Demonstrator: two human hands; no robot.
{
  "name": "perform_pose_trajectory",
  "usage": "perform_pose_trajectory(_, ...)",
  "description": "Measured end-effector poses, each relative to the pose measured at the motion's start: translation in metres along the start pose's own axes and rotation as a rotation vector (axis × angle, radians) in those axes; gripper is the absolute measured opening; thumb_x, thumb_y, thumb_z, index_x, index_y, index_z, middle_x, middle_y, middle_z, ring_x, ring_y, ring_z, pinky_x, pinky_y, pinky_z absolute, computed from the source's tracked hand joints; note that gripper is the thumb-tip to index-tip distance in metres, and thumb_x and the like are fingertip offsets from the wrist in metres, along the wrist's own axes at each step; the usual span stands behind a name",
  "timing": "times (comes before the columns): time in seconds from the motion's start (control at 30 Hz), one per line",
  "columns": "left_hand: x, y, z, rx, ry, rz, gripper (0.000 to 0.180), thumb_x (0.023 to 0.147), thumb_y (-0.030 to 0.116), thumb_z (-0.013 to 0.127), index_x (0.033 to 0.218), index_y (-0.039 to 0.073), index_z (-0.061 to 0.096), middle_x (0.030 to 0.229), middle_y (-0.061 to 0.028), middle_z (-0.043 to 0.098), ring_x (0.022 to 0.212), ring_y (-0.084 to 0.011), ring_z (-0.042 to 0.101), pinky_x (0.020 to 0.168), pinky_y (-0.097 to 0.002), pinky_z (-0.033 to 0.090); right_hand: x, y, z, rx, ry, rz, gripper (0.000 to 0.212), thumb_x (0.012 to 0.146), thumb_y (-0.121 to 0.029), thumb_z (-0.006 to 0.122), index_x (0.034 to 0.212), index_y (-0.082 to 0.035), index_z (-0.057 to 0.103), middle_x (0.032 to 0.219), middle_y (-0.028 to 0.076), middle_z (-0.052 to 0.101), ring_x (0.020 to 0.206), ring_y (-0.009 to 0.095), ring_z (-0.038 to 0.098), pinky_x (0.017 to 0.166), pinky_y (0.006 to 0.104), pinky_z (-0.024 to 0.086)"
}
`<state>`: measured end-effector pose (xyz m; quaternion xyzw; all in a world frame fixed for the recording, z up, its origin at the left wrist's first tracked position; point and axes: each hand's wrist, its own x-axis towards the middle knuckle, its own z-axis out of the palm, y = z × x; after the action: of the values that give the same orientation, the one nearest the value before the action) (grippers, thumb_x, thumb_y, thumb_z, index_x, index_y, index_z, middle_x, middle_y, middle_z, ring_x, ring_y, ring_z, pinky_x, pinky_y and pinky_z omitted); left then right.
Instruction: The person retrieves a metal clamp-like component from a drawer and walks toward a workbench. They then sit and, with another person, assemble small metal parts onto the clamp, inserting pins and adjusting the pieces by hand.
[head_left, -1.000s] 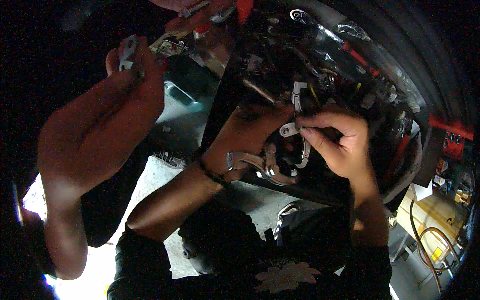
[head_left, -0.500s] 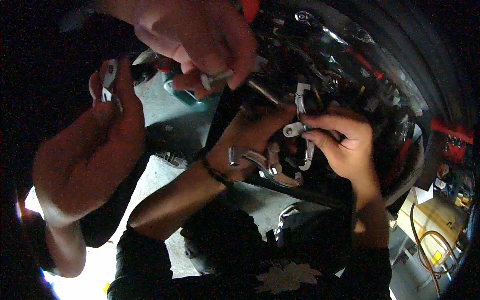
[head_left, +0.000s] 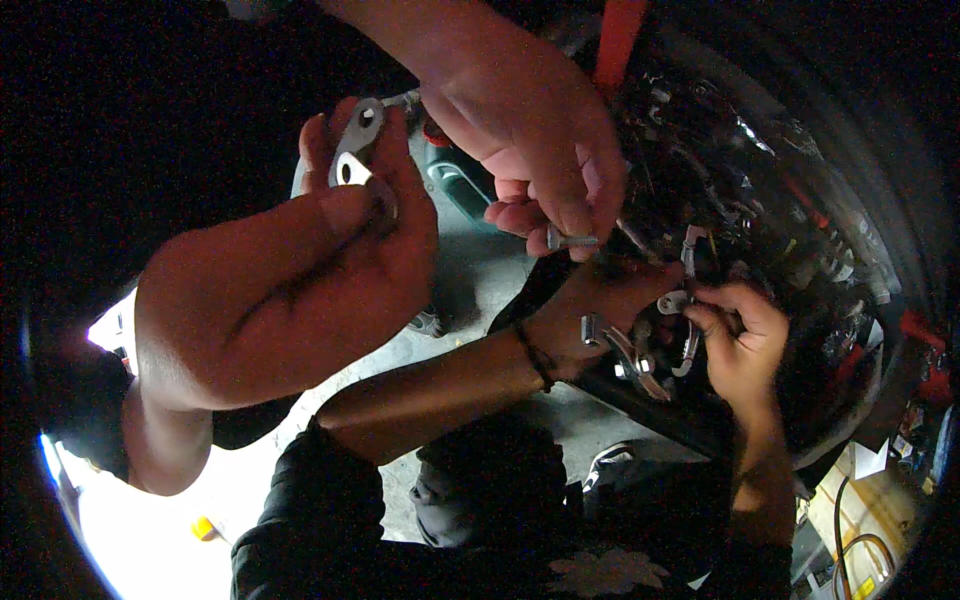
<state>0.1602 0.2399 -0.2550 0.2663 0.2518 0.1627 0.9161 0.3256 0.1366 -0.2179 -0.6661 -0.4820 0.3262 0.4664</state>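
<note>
My left hand [head_left: 592,305], with a dark band at its wrist, reaches up and right to a metal assembly [head_left: 625,350] of several curved, hooked arms. Its fingers are hidden behind the metal and in shadow. My right hand [head_left: 748,335] pinches a small pale metal tab with a hole [head_left: 672,302] between thumb and forefinger, close beside a curved arm [head_left: 692,345]. From the left, another person's hand [head_left: 290,290] grips a metal bracket with holes [head_left: 358,150]. That person's other hand [head_left: 530,140] pinches a threaded bolt [head_left: 572,241] above and left of my left hand.
Dark machinery [head_left: 790,190] fills the upper right inside a curved black rim [head_left: 860,110]. A red bar [head_left: 620,45] stands near the top. Behind the co-worker's hands lies a green-teal object [head_left: 465,195]. A hose [head_left: 840,530] hangs at lower right.
The scene has shifted right in view. The co-worker's hand with the bolt has come closer to my left hand, and the bolt now shows more plainly. My right hand keeps its pinch.
</note>
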Motion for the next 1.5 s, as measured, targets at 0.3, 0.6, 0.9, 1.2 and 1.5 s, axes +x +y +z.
perform_pose_trajectory(0.3,-0.004,0.017,0.017,0.002,0.087,0.019,0.023,0.103,0.026,0.061,0.116,0.008,0.067,0.100,-0.0034,0.071,0.080,-0.0116,0.067,0.067,-0.0303,0.054,0.015,-0.009,-0.017,0.013,0.083,0.245,0.027,0.091,-0.013,0.075,0.115,-0.001,0.068,0.110,0.008,0.072,0.104,0.015,0.063,0.093,0.0301,0.049)
perform_pose_trajectory(0.6,-0.014,0.062,0.039,0.473,0.093,-0.049,0.028,0.104,0.018,0.055,0.128,0.007,0.062,0.109,-0.0063,0.070,0.089,-0.0144,0.070,0.078,-0.0289,0.058,0.024,-0.042,-0.051,0.142,-0.145,0.268,0.019,0.090,0.007,0.051,0.107,-0.001,0.057,0.108,0.011,0.064,0.096,0.017,0.063,0.087,0.0311,0.053)
perform_pose_trajectory(0.9,-0.011,0.028,-0.004,0.569,-0.135,0.083,0.036,0.102,0.010,0.053,0.137,0.007,0.057,0.124,-0.0094,0.066,0.104,-0.0188,0.069,0.081,-0.0331,0.061,0.031,-0.036,-0.055,-0.033,-0.123,0.252,0.018,0.094,0.005,0.051,0.110,0.001,0.058,0.105,0.009,0.065,0.090,0.017,0.064,0.079,0.0283,0.053)
perform_pose_trajectory(1.2,-0.006,0.018,0.010,-0.057,-0.023,0.078,0.031,0.101,0.014,0.059,0.131,0.005,0.060,0.114,-0.0082,0.070,0.093,-0.0177,0.072,0.069,-0.0333,0.062,0.030,-0.020,-0.063,0.319,-0.075,0.248,0.023,0.092,0.005,0.060,0.114,0.001,0.054,0.112,0.014,0.066,0.100,0.025,0.069,0.088,0.0377,0.059)
perform_pose_trajectory(1.5,-0.010,0.025,0.007,-0.112,-0.038,-0.024,0.027,0.099,0.016,0.066,0.123,0.003,0.065,0.107,-0.0098,0.072,0.078,-0.0187,0.074,0.059,-0.0321,0.062,0.024,-0.051,-0.021,0.165,0.003,-0.025,0.036,0.079,0.016,0.071,0.110,0.001,0.060,0.101,0.009,0.068,0.091,0.016,0.068,0.085,0.0282,0.053)
